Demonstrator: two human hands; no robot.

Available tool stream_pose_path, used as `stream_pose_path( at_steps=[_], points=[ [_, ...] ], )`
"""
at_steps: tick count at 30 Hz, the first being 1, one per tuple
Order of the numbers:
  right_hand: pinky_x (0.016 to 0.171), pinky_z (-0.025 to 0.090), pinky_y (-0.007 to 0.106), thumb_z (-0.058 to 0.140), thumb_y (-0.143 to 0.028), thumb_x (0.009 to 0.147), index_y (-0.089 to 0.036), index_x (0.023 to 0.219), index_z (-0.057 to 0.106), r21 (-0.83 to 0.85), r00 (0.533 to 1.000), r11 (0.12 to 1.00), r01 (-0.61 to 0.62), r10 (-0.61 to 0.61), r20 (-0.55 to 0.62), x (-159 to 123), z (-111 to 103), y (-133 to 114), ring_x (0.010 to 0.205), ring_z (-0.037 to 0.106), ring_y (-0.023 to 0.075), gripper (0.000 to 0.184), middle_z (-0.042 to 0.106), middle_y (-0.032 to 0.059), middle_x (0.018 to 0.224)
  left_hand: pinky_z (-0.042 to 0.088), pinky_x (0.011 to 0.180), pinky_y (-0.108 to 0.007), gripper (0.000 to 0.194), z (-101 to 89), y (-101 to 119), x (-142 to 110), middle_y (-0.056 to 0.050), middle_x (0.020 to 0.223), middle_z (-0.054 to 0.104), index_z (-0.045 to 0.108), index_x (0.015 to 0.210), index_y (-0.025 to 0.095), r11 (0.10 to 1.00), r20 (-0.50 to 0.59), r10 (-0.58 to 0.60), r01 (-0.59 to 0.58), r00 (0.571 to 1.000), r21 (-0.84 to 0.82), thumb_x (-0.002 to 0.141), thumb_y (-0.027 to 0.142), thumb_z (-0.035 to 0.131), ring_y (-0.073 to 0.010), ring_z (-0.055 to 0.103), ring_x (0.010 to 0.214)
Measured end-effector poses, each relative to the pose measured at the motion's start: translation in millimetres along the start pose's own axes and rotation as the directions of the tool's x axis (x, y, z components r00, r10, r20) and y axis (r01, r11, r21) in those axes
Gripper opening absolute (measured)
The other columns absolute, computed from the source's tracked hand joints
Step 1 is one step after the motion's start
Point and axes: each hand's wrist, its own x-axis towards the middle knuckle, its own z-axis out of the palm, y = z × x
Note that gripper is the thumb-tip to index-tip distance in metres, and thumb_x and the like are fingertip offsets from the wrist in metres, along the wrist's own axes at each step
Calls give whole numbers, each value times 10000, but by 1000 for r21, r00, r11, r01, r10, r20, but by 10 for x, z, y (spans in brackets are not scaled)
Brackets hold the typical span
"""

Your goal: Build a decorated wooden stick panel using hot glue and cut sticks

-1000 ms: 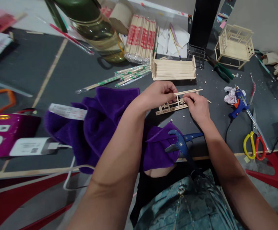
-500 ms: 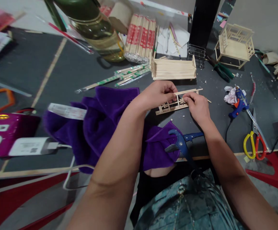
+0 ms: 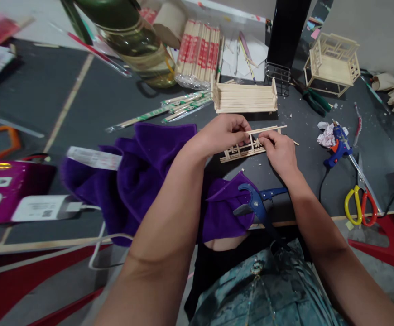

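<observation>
My left hand [image 3: 224, 132] and my right hand [image 3: 279, 150] meet over a small lattice panel made of wooden sticks [image 3: 239, 151] that lies on the dark tabletop [image 3: 115, 104]. Both hands are closed in a pinch. Their fingertips hold a thin wooden stick [image 3: 267, 129] along the panel's far edge. A stacked block of wooden sticks [image 3: 244, 97] stands just behind the hands. A purple cloth [image 3: 139, 172] lies under my left forearm.
Blue scissors [image 3: 256, 204] rest on the cloth at the table's front edge. A blue glue gun [image 3: 337, 146], yellow and red scissors [image 3: 360, 203], green pliers [image 3: 315, 102], a miniature wooden chair [image 3: 333, 63], a chopstick bundle [image 3: 199, 52] and a glass bottle [image 3: 132, 36] surround the workspace.
</observation>
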Motion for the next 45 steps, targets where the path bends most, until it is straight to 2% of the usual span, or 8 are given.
stream_pose_path(
  at_steps=[19,25,30,45],
  points=[
    [881,542,377,615,-242,993,-265,993,812,7,1000,1000,5,-5,-7,3,10,11,943,754,241,198,833,48,1008,499,606,-221,127,-5,-11,3,-5,703,729,687,823,189,1000,1,-9,9,1000,0,761,84,651,-133,669,628],
    [909,557,381,621,-237,998,-267,1003,820,18,1000,1000,7,-7,4,5,4,10,998,767,246,202,838,50,1035,494,596,-207,143,-5,6,-6,-1,695,723,686,823,180,1000,3,-8,8,1000,-4,764,55,646,-117,652,611],
    [926,559,393,616,-239,999,-279,1029,828,21,1000,1000,3,-3,-9,4,-2,10,1013,773,251,219,842,47,1052,511,620,-242,140,-9,-5,-4,-16,719,733,690,830,184,1000,8,-18,18,1000,3,769,64,650,-143,674,644],
    [858,542,361,638,-237,995,-262,1037,842,0,999,1000,11,-11,-33,9,-8,29,937,767,235,210,846,43,1009,485,597,-208,157,-4,4,-8,-11,714,727,679,845,169,1000,2,-9,9,1000,10,800,30,623,-117,651,629]
  ],
)
